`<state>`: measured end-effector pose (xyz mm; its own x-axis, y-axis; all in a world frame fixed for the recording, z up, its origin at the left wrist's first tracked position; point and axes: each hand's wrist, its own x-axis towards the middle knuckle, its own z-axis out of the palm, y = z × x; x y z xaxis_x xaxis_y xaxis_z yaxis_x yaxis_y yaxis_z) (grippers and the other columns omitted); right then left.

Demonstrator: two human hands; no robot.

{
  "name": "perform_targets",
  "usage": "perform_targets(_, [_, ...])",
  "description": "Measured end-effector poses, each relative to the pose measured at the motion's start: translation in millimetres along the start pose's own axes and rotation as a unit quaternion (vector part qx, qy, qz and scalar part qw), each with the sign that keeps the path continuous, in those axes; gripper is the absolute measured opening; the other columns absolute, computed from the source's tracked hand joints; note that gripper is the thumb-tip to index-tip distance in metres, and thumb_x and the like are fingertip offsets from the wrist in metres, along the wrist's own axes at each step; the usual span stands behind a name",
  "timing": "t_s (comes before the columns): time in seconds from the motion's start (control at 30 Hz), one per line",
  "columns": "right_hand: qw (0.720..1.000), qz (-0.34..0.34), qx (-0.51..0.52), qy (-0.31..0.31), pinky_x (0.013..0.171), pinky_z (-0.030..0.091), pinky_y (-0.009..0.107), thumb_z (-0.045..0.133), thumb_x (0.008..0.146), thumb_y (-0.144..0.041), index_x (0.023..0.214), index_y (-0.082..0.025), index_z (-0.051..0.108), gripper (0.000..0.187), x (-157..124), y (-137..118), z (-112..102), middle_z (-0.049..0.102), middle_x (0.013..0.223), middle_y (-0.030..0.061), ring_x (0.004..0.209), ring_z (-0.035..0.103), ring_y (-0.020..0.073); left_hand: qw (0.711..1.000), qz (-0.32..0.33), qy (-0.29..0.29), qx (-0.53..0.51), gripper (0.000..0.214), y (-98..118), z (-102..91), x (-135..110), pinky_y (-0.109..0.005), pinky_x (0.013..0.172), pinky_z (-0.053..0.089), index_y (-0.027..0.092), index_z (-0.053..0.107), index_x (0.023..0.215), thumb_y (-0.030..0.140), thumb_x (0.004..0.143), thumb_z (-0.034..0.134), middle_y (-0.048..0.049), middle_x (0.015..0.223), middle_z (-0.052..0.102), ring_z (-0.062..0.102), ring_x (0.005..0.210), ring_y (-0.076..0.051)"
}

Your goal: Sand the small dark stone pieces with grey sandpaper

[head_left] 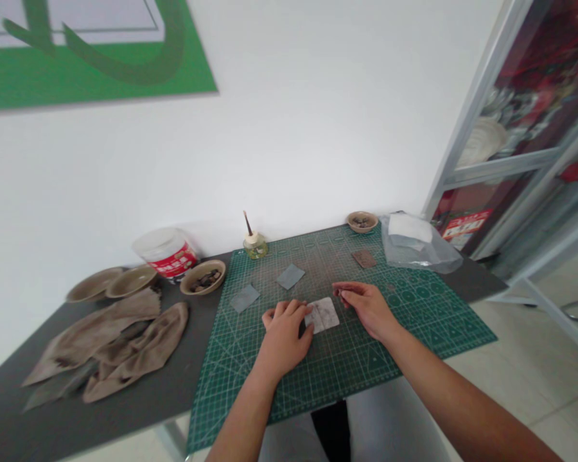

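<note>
Along white wall (318, 147), green mat (322, 266) on table (173, 388).

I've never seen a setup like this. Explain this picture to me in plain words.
There is no machine here: a person works with two bare hands. The single picture comes from a camera worn on their head, looking forward and down, so their forearms enter from the bottom.

On the dark table lies a green gridded mat. On the mat are two grey squares, a brown square and a small bottle. Around it are brown cloth, a tub with a red label and a clear plastic bag.

The left hand rests its fingers at the left edge of a pale, dark-marked piece. The right hand has its fingertips close together; whether they pinch something is too small to tell.
</note>
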<state>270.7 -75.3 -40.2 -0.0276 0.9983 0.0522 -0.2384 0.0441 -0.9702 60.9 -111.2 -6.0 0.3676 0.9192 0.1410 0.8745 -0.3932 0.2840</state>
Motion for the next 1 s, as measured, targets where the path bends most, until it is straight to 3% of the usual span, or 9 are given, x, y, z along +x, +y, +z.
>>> perform_targets(0.17, [1.000, -0.003, -0.007, -0.015, 0.053, 0.040, 0.024, 0.066, 0.071, -0.028, 0.096, -0.019, 0.076, 0.028, -4, -5, 1, 0.072, 0.085, 0.0042, 0.057, 0.052, 0.0110, 1.000, 0.002, 0.002, 0.004, 0.034, 1, -0.6, 0, -0.047, 0.097, 0.026, 0.030, 0.059, 0.120, 0.026, 0.087, 0.050, -0.0050, 0.124, 0.058, 0.044, 0.116, -0.027])
perform_targets(0.77, [0.999, -0.018, -0.016, -0.035, 0.066, 0.049, 0.029, 0.062, 0.077, -0.031, 0.110, -0.019, 0.072, 0.036, -5, -3, 1, 0.073, 0.096, 0.0061, 0.067, 0.061, 0.0146, 1.000, -0.006, -0.017, 0.008, 0.033, 4, -3.5, 0, -0.049, 0.098, 0.026, 0.029, 0.059, 0.119, 0.027, 0.088, 0.049, -0.0062, 0.126, 0.056, 0.043, 0.118, -0.029])
perform_targets(0.9, [0.991, -0.050, -0.100, -0.071, 0.076, 0.052, 0.034, 0.060, 0.082, -0.032, 0.114, -0.024, 0.070, 0.035, -7, -5, 3, 0.073, 0.100, 0.0053, 0.079, 0.066, 0.0194, 1.000, -0.003, -0.007, 0.003, 0.032, 3, -3.6, -1, -0.048, 0.097, 0.026, 0.029, 0.059, 0.118, 0.026, 0.087, 0.050, -0.0063, 0.125, 0.057, 0.043, 0.117, -0.029])
perform_targets(1.0, [0.950, -0.132, -0.250, -0.130, 0.087, 0.050, 0.037, 0.060, 0.085, -0.031, 0.115, -0.027, 0.069, 0.032, -12, -7, 9, 0.072, 0.108, 0.0045, 0.095, 0.066, 0.0221, 1.000, -0.001, 0.002, -0.002, 0.032, 3, -3.2, -2, -0.048, 0.096, 0.027, 0.029, 0.059, 0.118, 0.026, 0.088, 0.050, -0.0062, 0.123, 0.057, 0.044, 0.116, -0.028])
